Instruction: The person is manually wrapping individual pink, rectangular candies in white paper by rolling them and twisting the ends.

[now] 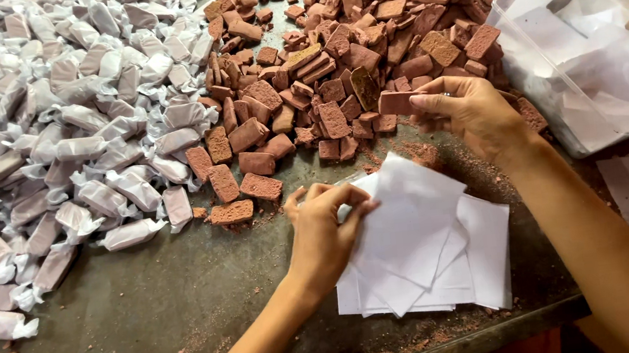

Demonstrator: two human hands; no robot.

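Observation:
My right hand (471, 112) pinches one reddish-brown candy block (399, 102) at the near edge of a big heap of unwrapped blocks (348, 48). My left hand (325, 228) rests on a loose stack of white paper squares (432, 254) lying on the dark table, its fingertips lifting the edge of the top sheet. To the left spreads a large pile of blocks twisted into white wrappers (61, 141).
A clear plastic tub (556, 104) holding more white sheets stands at the right. A few loose blocks (241, 184) lie between the two piles. Brown crumbs dust the grey tabletop (150, 318), and the table's front edge runs along the bottom right.

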